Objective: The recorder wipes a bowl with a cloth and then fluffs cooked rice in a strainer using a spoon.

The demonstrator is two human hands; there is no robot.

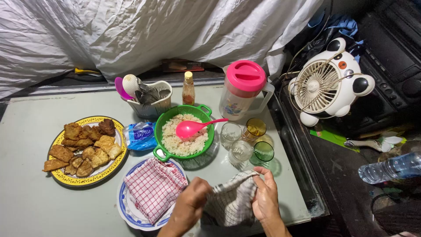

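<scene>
While left hand (pixel 191 202) grips checked cloth (pixel 231 202), fingers curled shut; right hand (pixel 264 195) pinches cloth edge.

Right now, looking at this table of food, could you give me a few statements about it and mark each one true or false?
1. Both hands, left hand and right hand, grip a checked cloth. True.
2. The pink spoon lies on the fried pieces. False: it rests in the green colander of rice.
3. The jug has a pink lid. True.
4. The red checked cloth covers the yellow plate. False: it lies on a blue-rimmed plate.
</scene>
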